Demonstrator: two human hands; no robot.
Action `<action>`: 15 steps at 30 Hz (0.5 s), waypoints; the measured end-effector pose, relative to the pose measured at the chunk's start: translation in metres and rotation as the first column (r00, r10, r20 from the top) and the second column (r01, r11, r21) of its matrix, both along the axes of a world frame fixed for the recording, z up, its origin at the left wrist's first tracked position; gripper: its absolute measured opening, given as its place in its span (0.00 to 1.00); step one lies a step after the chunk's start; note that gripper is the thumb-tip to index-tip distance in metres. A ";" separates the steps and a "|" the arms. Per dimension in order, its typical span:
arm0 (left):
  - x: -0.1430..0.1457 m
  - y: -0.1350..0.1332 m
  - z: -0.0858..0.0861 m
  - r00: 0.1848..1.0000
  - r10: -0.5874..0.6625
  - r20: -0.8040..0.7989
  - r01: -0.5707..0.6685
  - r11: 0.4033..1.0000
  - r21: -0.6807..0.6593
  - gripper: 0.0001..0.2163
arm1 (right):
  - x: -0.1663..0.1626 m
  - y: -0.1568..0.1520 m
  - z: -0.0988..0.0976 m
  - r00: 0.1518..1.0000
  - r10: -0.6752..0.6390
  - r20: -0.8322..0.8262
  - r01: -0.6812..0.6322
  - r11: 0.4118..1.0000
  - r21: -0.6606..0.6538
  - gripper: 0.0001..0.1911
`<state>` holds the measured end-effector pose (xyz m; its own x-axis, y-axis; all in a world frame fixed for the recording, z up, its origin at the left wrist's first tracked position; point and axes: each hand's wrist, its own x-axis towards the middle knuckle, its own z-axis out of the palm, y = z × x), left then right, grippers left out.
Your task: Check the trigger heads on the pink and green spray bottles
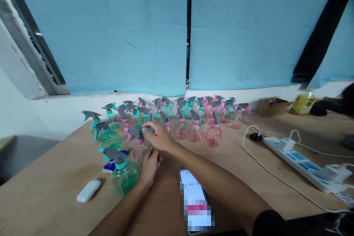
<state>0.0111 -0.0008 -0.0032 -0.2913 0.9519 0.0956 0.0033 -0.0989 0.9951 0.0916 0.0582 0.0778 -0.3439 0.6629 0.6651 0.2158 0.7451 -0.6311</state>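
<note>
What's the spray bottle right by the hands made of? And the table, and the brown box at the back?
The spray bottle looks like plastic: its body is see-through, while its grey-and-pink sprayer head is solid-coloured. The table could be wood or wood-look board, from its smooth brown top. The box is probably cardboard, judging by its dull brown sides.

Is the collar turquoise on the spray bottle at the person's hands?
No, the spray bottle beside the right hand has a pink collar.
</note>
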 end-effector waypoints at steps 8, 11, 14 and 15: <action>0.001 -0.002 0.005 0.996 -0.001 0.090 0.000 1.000 0.002 0.13 | -0.006 0.011 -0.015 0.990 -0.080 0.118 0.085 0.995 -0.041 0.22; 0.001 -0.002 0.005 0.995 0.014 0.098 -0.013 1.000 -0.010 0.14 | -0.006 0.019 -0.022 0.989 0.033 0.143 -0.021 0.996 -0.085 0.26; 0.001 -0.003 0.006 0.994 0.020 0.103 -0.020 1.000 -0.007 0.15 | 0.000 0.022 -0.024 0.994 0.046 0.104 -0.039 0.996 -0.077 0.27; 0.001 -0.003 0.007 0.994 0.020 0.104 -0.019 1.000 -0.008 0.15 | 0.003 0.022 -0.024 0.996 0.029 0.090 -0.023 0.998 -0.066 0.26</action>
<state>0.0118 -0.0035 0.0037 -0.3174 0.9466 0.0568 -0.0987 -0.0925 0.9908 0.0942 0.0800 0.0540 -0.4184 0.6938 0.5862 0.2552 0.7092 -0.6572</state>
